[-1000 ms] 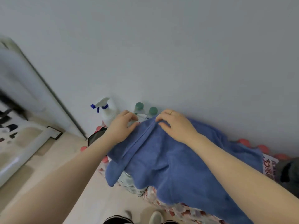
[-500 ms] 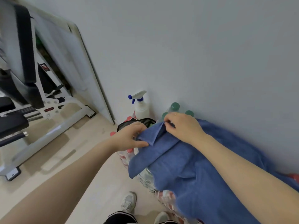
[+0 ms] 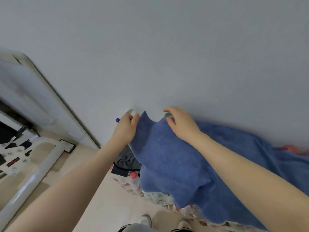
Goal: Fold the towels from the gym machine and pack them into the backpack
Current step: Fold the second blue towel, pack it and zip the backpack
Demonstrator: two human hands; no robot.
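A blue towel [image 3: 175, 161] lies spread over packs of bottled water against the wall. My left hand [image 3: 126, 129] pinches the towel's left top corner and lifts it. My right hand [image 3: 181, 124] pinches the top edge a little to the right, so the cloth sags between the two hands. Below the left hand stands the black backpack [image 3: 124, 165], open at the top, with dark grey cloth inside. The towel's right part trails off toward the frame edge.
Packs of water bottles [image 3: 132, 183] with red caps sit under the towel. A spray bottle [image 3: 129, 112] is mostly hidden behind my left hand. The white gym machine frame [image 3: 38, 166] lies on the floor at left. My shoes [image 3: 146, 221] show at the bottom.
Both hands have raised the towel's top edge and moved apart along it. The view swung back to the right, and the backpack's opening now shows below the left hand.
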